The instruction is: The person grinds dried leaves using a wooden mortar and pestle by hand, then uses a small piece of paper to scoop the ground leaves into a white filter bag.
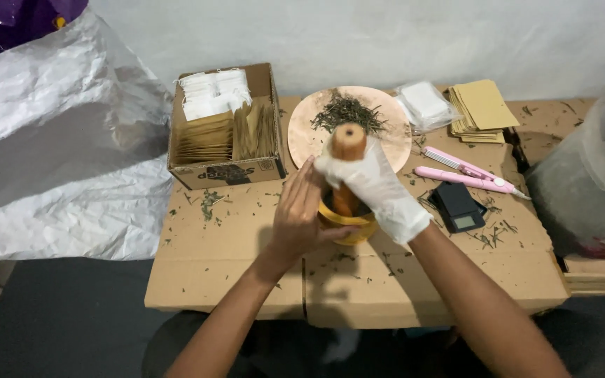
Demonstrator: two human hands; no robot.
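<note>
My right hand (379, 189), in a white glove, grips a wooden pestle (348, 143) that stands upright in a yellow wooden mortar (350, 227). My bare left hand (299, 213) cups the mortar's left side and holds it on the flattened cardboard sheet (232, 280). Just behind the mortar lies a round copper plate (302, 136) with a pile of dried green leaves (348, 112). The inside of the mortar is hidden by my hands.
An open cardboard box (222, 171) of brown and white sachets stands at the left. A pink hand-held sealer (465, 171), a small black scale (458, 208), a stack of brown envelopes (483, 106) and a clear bag (425, 103) lie at the right. Silver foil (57, 140) spreads far left.
</note>
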